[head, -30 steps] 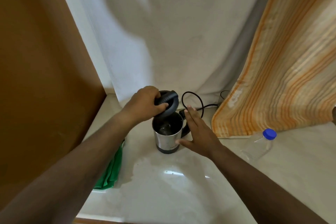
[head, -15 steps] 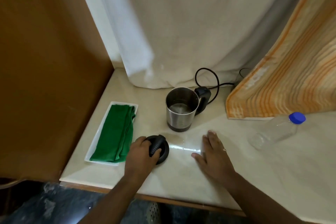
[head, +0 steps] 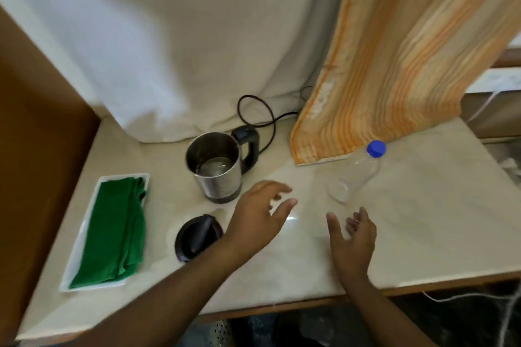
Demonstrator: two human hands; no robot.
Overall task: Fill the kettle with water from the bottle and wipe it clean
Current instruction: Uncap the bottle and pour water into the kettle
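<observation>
While its lid point(head: 198, 236) lies beside it, the steel kettle point(head: 215, 167) stands open.

Soft, even daylight, moderately bright. A small glare patch shines on the counter point(head: 293, 217) between my hands. My left hand point(head: 259, 220) is smeared by motion blur; my right hand point(head: 352, 236) is slightly soft. Faint shadows sit under the kettle point(head: 217, 172). Straight edges bow near the frame's borders, and the corners look soft.

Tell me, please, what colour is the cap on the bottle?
Blue; the cap shows clearly in the head view, on the clear bottle.
</observation>
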